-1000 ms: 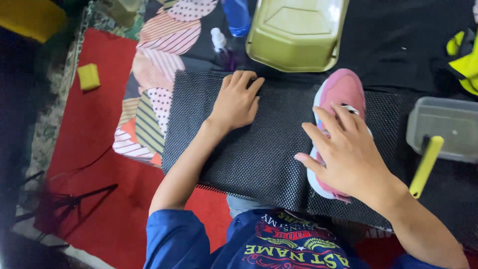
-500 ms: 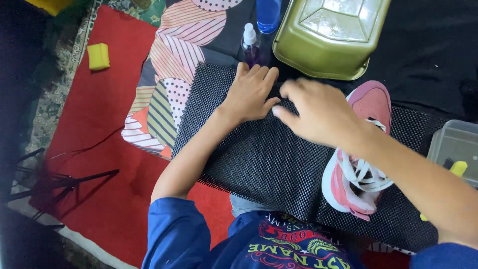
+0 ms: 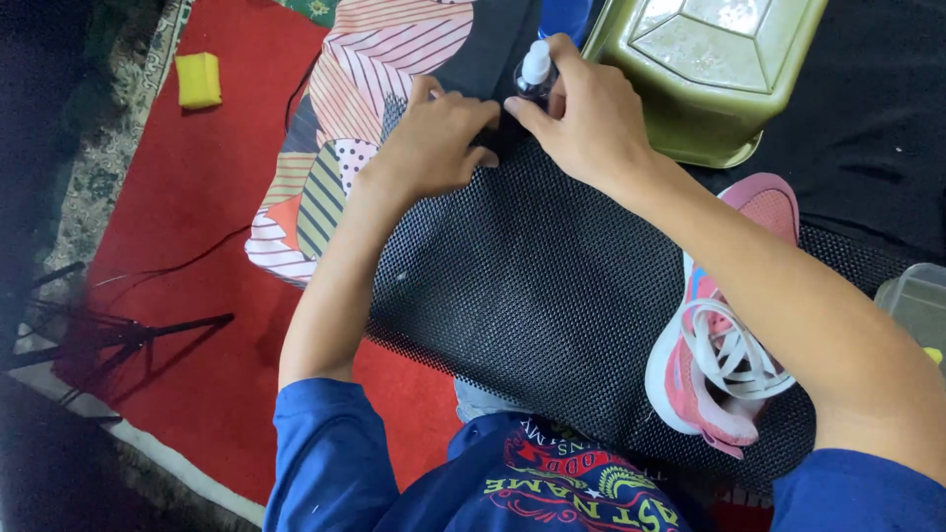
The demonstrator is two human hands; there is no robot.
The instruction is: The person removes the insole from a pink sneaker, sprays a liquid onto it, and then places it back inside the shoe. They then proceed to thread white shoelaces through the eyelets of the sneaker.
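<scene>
Since half a second ago, the person's right hand has slid from the mat up to the small spray bottle, and the left hand has drawn in beside it. The right hand is now curling round the bottle, thumb and fingers closing on its clear body just under the white rounded cap. The left hand is lying with its fingers bent, fingertips pressing on the far edge of the black mesh mat, close to the bottle; I cannot tell whether they are touching it. The bottle is standing upright at the mat's far edge, between a patchwork cloth of striped and dotted panels and an upturned olive-green plastic basin with a faceted base. The mat is knobbly, open-weave and rubbery looking. On its right side a pink knit sneaker with white laces and a white sole is lying under the person's right forearm. A yellow sponge block is sitting on the red carpet, well apart to the left. A clear plastic box is showing at the right edge.
</scene>
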